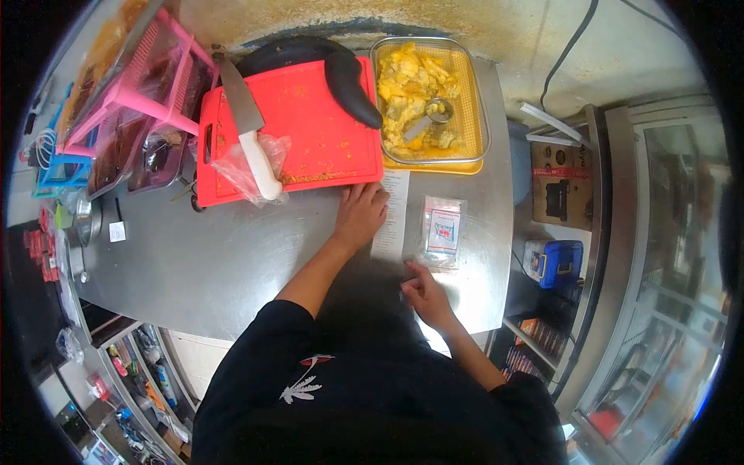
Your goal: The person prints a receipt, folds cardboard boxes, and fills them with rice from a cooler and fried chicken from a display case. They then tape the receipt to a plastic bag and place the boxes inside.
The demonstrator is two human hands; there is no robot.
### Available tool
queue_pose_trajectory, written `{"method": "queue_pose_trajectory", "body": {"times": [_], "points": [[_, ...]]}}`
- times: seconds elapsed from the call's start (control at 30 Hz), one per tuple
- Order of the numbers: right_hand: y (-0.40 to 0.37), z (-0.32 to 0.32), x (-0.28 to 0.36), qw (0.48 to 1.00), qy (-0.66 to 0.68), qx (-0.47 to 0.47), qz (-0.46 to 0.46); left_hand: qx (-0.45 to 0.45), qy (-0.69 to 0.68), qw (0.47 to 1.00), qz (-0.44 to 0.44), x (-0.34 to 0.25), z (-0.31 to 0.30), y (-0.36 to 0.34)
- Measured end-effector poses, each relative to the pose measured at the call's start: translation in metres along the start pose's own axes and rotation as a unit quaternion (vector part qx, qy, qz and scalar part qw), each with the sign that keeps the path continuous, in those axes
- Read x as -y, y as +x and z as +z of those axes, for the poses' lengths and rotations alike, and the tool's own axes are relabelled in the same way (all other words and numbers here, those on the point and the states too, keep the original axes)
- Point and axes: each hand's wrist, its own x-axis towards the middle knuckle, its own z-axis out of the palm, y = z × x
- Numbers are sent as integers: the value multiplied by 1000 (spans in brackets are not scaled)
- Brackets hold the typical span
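Note:
My left hand [361, 215] lies flat on the steel table, its fingertips at the lower edge of the red cutting board [318, 147] and beside a long printed paper slip [391, 221]. My right hand [429, 296] is near the slip's lower end, index finger stretched out and the other fingers partly curled; I see nothing held in it. A clear plastic packet with a printed label [442, 232] lies just above that hand. On the board rest a white-handled knife [260, 167], a crumpled clear plastic bag [232, 172] and crumbs.
A mesh-bottomed metal tray [482, 116] holds yellow food pieces [407, 74] and a metal scoop [430, 120]. A dark curved object [350, 89] overlaps the board's right corner. A pink rack [147, 105] stands at left. Shelves with a cardboard box [562, 186] and blue-lidded container [560, 263] are at right.

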Motion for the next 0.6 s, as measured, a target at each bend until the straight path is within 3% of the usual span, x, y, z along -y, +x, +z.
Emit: {"method": "queue_pose_trajectory", "body": {"times": [0.07,0.17,0.3,0.37,0.5,0.57,0.6], "points": [[0,-3,-3,989,-140,-7,-39,-7,-9,1000,4,-2,-4,-3],[-1,-8,1,965,-239,-28,-105,27,-36,999,3,-4,-18,-10],[5,-10,5,963,-241,-39,-111,93,-28,995,-10,-5,-24,-18],[13,-9,5,957,-199,-95,-188,110,-32,993,-20,-5,-24,-19],[32,0,13,966,-110,-108,-207,111,-41,992,-55,-6,-27,-15],[37,7,16,992,98,-22,-76,122,-41,990,-64,-6,-27,-13],[38,7,19,992,99,-21,-76,120,-38,990,-59,-6,-27,-13]]}}
